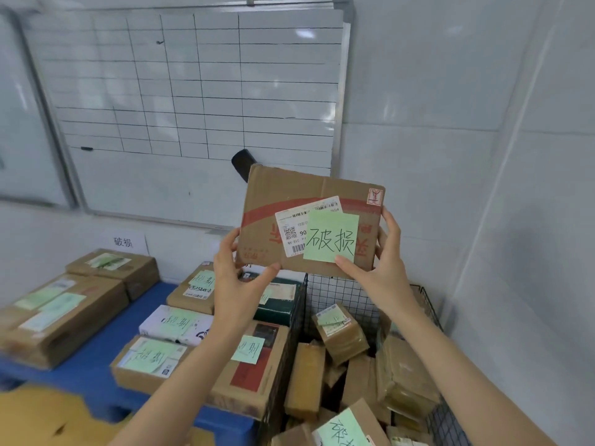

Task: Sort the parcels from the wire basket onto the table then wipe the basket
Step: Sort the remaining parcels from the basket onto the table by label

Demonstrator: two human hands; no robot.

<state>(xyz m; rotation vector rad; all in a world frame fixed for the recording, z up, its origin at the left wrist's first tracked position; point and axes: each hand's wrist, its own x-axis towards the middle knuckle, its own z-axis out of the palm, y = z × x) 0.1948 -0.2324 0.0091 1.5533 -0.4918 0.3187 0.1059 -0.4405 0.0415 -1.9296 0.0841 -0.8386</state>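
Observation:
I hold a flat brown cardboard parcel [289, 194] up at chest height, above the black wire basket [338, 291]. It bears a white shipping label and a green sticky note with handwritten characters. My left hand [238, 272] grips its lower left corner. My right hand [380, 262] grips its lower right edge, thumb on the note. The basket at the lower right holds several brown parcels [341, 333], some with green notes. On the blue table [96, 365] at the left lie several sorted parcels [151, 358] with green notes.
A gridded whiteboard [193, 91] leans on the white wall behind the table. A white paper sign [124, 241] with characters stands against the wall above the far left parcels. A dark object pokes up behind the held parcel. Yellow material lies at the bottom left.

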